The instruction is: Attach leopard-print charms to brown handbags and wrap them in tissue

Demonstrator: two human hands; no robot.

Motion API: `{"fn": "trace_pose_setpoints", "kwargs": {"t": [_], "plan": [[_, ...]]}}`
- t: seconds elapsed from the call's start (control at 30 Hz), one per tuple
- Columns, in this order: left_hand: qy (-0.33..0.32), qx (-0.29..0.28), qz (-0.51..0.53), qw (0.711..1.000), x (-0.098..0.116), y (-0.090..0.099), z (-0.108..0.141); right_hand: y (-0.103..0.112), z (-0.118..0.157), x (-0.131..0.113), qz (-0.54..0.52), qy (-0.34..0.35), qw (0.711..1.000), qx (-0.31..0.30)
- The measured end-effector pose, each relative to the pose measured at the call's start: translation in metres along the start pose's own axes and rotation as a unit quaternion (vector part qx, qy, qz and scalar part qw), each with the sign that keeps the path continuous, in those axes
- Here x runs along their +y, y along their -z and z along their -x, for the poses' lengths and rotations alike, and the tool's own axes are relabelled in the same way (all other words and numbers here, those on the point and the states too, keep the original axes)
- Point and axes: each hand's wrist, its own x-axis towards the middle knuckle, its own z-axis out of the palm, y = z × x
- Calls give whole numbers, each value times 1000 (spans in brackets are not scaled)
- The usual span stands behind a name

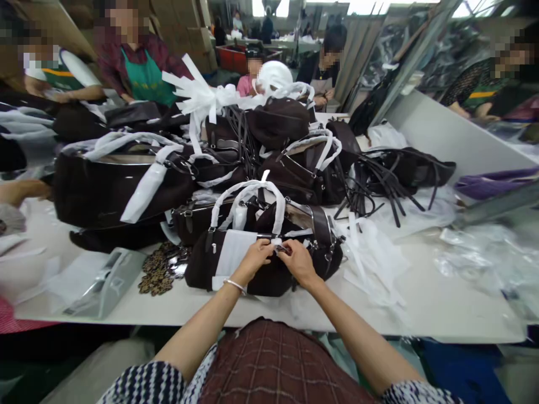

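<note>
A dark brown handbag (pixel 269 279) stands upright at the table's front edge, its looped handles (pixel 248 193) wrapped in white paper. On its front lies a white paper sheet (pixel 236 252). My left hand (pixel 257 257) is at the bag's top edge, fingers curled together beside a small white piece (pixel 277 242). Just right of it, my right hand (pixel 298 261) pinches a small dark piece at the same edge; its kind is too small to tell. What my left fingers grip, if anything, is hidden.
Several dark bags (pixel 122 188) with wrapped handles are heaped behind. Brown patterned tags (pixel 158 272) and a grey tape dispenser (pixel 107 286) lie to the left. Crumpled white paper (pixel 374 258) and clear plastic (pixel 471 252) cover the right. Co-workers stand across the table; a hand (pixel 25 191) reaches in from the left.
</note>
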Motion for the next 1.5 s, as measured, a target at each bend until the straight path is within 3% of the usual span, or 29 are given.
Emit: {"fn": "trace_pose_setpoints", "kwargs": {"t": [0.13, 0.23, 0.33, 0.4, 0.5, 0.67, 0.8, 0.93, 1.07, 1.17, 1.27, 1.37, 1.5], "plan": [[12, 10, 87, 996, -6, -11, 0, -7, 17, 3, -134, 18, 990, -33], [-8, 15, 87, 996, -16, -13, -2, -4, 19, 15, -298, -64, 944, -129], [-31, 42, 41, 998, -23, -17, -6, 3, 10, 28, -369, -164, 900, -167], [-49, 65, 12, 997, -25, -20, -8, 6, 2, 32, -357, -182, 899, -179], [-97, 80, -94, 988, -26, -23, -6, 3, -11, 32, -308, -155, 918, -196], [-148, 84, -241, 955, -23, -20, 4, -4, -23, 33, -228, -123, 951, -169], [-115, 86, -242, 959, -18, -21, 3, 2, -26, 35, -153, -2, 978, -141], [-42, 84, -253, 963, -10, -22, -9, 7, -29, 27, 39, 82, 986, -141], [-63, 92, -285, 952, -1, -20, -11, 0, -28, 16, 132, 68, 979, -142], [-82, 76, -276, 955, 1, -19, -7, -7, -28, 13, 97, 16, 991, -92], [-73, 27, -236, 969, -2, -15, -3, -10, -32, 16, 77, -47, 994, -53], [-45, -36, -184, 981, -7, 2, 2, -2, -40, 25, 81, -81, 993, -36], [6, -112, -70, 991, -13, 40, 9, 10, -45, 33, 57, -132, 989, -25]]}}
